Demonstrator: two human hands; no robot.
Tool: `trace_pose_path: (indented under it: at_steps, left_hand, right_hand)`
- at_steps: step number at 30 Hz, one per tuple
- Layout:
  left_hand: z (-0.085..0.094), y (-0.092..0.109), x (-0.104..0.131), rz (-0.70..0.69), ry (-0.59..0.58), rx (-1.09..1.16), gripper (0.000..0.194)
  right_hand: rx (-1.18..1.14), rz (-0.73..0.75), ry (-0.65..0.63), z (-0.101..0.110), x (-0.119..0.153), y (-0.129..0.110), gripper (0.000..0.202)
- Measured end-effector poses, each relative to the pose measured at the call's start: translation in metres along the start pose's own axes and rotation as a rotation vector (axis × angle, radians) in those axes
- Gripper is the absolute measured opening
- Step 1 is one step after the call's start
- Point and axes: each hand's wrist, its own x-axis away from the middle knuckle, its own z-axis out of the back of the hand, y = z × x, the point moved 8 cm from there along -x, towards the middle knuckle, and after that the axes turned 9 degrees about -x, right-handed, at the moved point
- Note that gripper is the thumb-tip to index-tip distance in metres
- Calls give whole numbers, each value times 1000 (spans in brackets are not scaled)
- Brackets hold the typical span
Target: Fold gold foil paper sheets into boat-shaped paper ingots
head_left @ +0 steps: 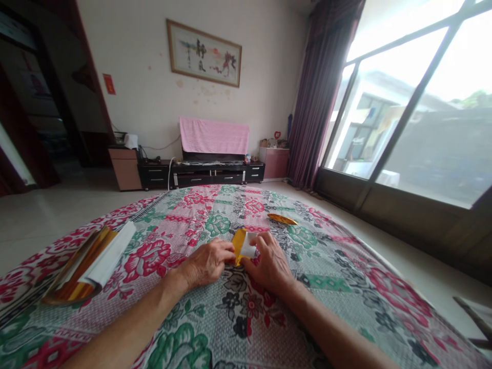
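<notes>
A small sheet of gold foil paper (239,245) with a white back lies partly folded on the flowered cloth, between my two hands. My left hand (211,261) pinches its left edge, thumb and fingers close together. On the other side my right hand (269,261) grips the white part, with the fingers curled over the top and the thumb at the lower edge. Beyond my right hand rests a folded gold paper boat shape (282,219), narrow and pointed at both ends. To the left lies a loosely curled stack of gold and white paper sheets (86,266), touched by neither hand.
A patterned tablecloth (161,307) covers the round table. Past its far edge stand a low black cabinet (209,177) and a screen under a pink cloth (214,136). Large windows (415,102) and a purple curtain (321,92) are on the right.
</notes>
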Motion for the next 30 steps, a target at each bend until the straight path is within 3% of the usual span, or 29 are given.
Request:
trace_pose_path:
  at_steps: [7,16,23,26,30]
  left_hand:
    - [2,13,-3,-26,-69,-55,33]
    - [7,15,-3,-43,3,82,37]
    - [5,12,-3,1,1,9,44]
    - [2,10,-3,21,4,-7,46]
    - [-5,7,-2,57,-19,-16,40]
  right_hand:
    - [-40,-30,-48,-3,0,5,26]
    - [-203,33,-92,-6,-2,2,31]
    - [-313,193,-185,-4,2,-13,54]
    - [-321,198,-221,-8,3,-12,57]
    - [-310,150,-148,-6,-1,-6,48]
